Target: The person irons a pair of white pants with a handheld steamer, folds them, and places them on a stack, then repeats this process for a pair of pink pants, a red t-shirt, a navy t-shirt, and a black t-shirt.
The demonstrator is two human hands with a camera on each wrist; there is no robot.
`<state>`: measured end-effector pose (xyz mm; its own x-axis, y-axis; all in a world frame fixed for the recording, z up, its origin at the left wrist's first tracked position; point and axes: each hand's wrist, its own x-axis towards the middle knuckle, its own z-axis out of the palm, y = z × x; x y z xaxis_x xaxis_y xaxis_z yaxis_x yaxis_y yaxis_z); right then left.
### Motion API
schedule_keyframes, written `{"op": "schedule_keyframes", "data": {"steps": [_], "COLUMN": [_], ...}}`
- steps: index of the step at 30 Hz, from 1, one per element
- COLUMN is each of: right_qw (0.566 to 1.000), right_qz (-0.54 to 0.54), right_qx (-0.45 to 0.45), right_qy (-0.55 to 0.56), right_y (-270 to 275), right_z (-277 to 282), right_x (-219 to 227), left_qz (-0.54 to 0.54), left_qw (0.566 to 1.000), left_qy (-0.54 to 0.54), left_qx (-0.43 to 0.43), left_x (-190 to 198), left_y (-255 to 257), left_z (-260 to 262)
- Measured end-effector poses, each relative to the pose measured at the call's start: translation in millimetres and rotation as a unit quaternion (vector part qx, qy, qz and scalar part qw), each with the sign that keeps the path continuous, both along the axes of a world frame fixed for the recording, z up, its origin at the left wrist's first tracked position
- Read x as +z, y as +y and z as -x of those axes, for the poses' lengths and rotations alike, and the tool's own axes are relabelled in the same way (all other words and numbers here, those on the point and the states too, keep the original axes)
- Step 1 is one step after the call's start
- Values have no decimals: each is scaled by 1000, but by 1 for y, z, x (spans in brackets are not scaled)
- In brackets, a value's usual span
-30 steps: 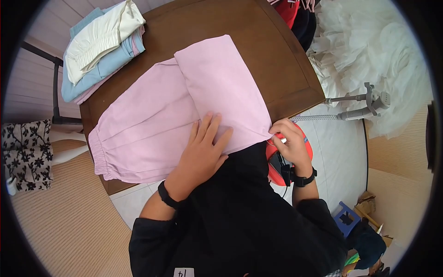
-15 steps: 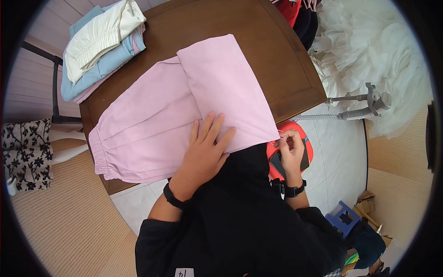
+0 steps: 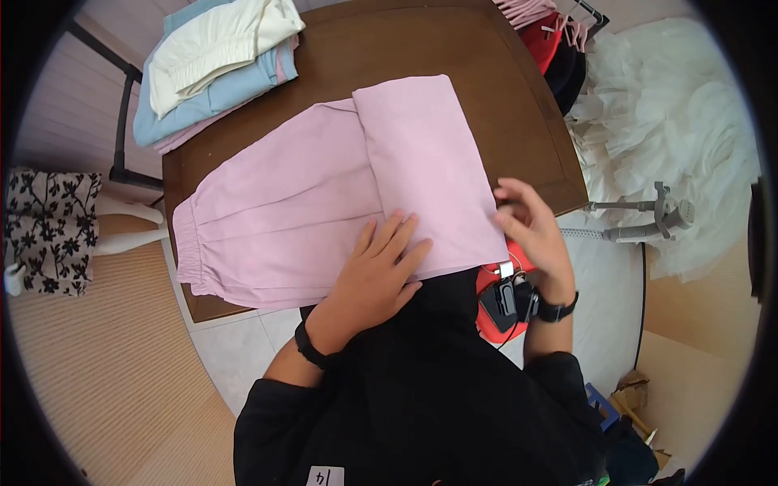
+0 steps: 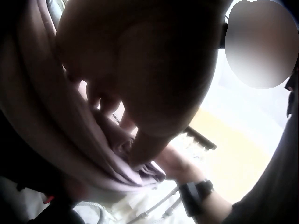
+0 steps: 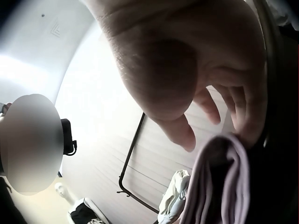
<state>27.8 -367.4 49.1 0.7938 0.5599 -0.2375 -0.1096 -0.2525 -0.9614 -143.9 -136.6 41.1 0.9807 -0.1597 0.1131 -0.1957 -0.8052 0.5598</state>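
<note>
Pink pants [image 3: 275,186] lie flat on the brown table, gathered elastic waistband [image 3: 187,247] to the left. Their right part is folded back over the rest as a wide panel [image 3: 429,154]. Resting on them near the front edge is my left hand [image 3: 369,279], its fingers spread across the fold line. Beside the folded right edge, my right hand [image 3: 539,235] has its fingers bent loosely and its thumb apart from them. In the right wrist view, that hand's fingertips are right at the layered pink fold [image 5: 224,144], with nothing pinched between thumb and fingers.
A stack of folded clothes [image 3: 219,73], white over blue and pink, sits at the table's back left corner. A red stool [image 3: 490,328] with dark devices and cables stands by my right forearm. White tulle [image 3: 664,138] and a grey metal stand [image 3: 664,215] are to the right.
My right hand has let go of the pants' near right corner and moved up along the folded edge. The left hand stays on the fabric. The head view has shifted slightly.
</note>
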Motion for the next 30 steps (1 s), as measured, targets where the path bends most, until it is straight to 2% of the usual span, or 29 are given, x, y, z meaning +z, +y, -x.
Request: {"op": "schedule_keyframes", "data": {"steps": [2, 3, 5, 8, 12, 15, 21, 23, 24, 26, 27, 28, 29, 30], "right_qw": [994, 993, 993, 990, 983, 978, 980, 980, 978, 974, 964, 952, 946, 939], "right_qz": [9, 9, 4, 22, -45, -56, -34, -8, -6, -24, -58, -92, -93, -95], "right_qx": [68, 75, 118, 137, 179, 199, 193, 199, 206, 226, 258, 289, 310, 331], "right_qy": [-89, -93, -17, -18, 4, 9, -18, -16, -8, 13, 20, 30, 21, 13], "right_y": [11, 20, 45, 74, 87, 85, 105, 119, 128, 148, 157, 166, 173, 178], "right_z": [-32, -45, -60, -73, -71, -70, -56, -47, -38, -16, -5, 7, 19, 28], "right_x": [-11, -9, 6, 11, 13, 12, 54, 72, 81, 94, 94, 95, 95, 95], "left_qz": [11, 12, 22, 32, 39, 63, 110, 199, 201, 357, 359, 502, 633, 656], "left_qw": [1000, 1000, 999, 999, 996, 993, 986, 972, 971, 927, 926, 857, 766, 740], "left_qy": [-13, -17, -27, -37, -58, -76, -103, -103, -105, -37, -39, -25, -12, 25], "left_qx": [3, 10, 16, 24, 50, 61, 66, 70, 73, 109, 111, 115, 116, 143], "left_x": [-4, -5, -7, -9, -14, -19, -22, -22, -18, -7, -10, -14, -12, -5], "left_y": [-1, -2, -3, -4, -5, -4, 0, 6, 8, 12, 13, 12, 14, 23], "left_z": [1, 2, 4, 6, 6, 8, 11, 13, 17, 26, 31, 36, 41, 56]}}
